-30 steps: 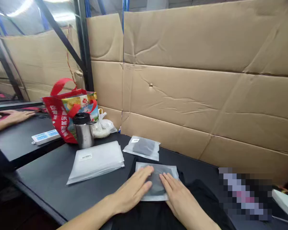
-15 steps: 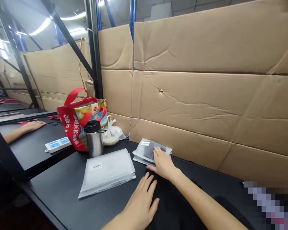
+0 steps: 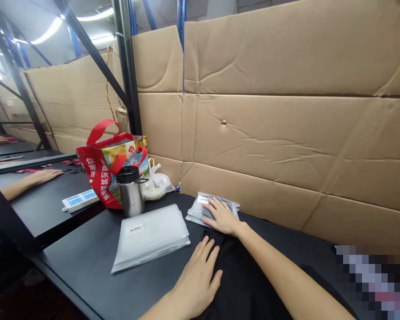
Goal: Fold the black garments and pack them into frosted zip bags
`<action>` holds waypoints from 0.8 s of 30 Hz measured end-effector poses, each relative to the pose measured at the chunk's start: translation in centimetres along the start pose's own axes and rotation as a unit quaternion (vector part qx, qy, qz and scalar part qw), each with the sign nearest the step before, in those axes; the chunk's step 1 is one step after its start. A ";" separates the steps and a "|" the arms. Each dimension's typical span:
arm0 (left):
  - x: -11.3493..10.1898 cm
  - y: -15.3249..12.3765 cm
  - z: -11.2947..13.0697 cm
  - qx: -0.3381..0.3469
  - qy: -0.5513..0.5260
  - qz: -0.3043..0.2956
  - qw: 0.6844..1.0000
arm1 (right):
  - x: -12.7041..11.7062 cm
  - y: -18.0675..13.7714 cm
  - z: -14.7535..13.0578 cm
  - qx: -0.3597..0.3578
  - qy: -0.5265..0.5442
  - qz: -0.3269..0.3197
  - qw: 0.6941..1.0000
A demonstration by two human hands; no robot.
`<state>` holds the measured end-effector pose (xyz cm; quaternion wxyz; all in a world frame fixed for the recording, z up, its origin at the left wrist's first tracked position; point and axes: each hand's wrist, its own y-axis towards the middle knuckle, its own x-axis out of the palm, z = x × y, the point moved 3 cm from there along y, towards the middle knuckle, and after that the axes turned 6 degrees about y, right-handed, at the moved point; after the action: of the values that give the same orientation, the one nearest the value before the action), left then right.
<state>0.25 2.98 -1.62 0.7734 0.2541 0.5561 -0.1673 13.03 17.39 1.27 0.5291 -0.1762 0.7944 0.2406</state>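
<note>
Have a small stack of translucent pouches (image 3: 196, 212) under the right hand (image 3: 222, 216), near the cardboard wall (image 3: 270, 133) at the back of the black table (image 3: 76, 253). Can see frosted, crinkled plastic with offset edges, something dark within and a white barcode label (image 3: 202, 200) on top. Rest the right hand flat there, with fingers slightly apart. Lay the left hand (image 3: 200, 271), likewise loosely spread, at the edge of black fabric (image 3: 240, 275). Have larger whitish bags (image 3: 151, 233) farther left, then a steel flask (image 3: 131, 195).

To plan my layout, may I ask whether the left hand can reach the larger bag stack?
Probably yes: nothing visible stands between the left hand and the larger bag stack, close by.
</note>
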 end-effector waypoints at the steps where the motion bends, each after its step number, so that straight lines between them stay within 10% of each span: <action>1: 0.0 0.0 0.0 0.000 -0.002 0.004 1.000 | -0.3 0.0 -0.3 0.000 0.007 0.005 1.000; 8: -1.7 1.6 -2.2 0.000 -0.037 0.127 0.991 | -5.0 -7.2 0.6 0.047 0.035 0.147 0.987; 14: -3.0 6.1 -4.2 0.013 -0.009 0.089 0.996 | -5.3 -17.3 4.4 0.130 0.037 0.168 0.976; 24: -4.6 3.7 -3.1 0.037 -0.012 0.109 0.993 | -5.8 -19.6 1.9 0.097 -0.013 0.221 0.970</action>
<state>-1.62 7.63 2.67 0.7839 0.3393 0.5092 -0.1056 27.09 2.46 2.16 0.4881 0.0591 0.8261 0.2753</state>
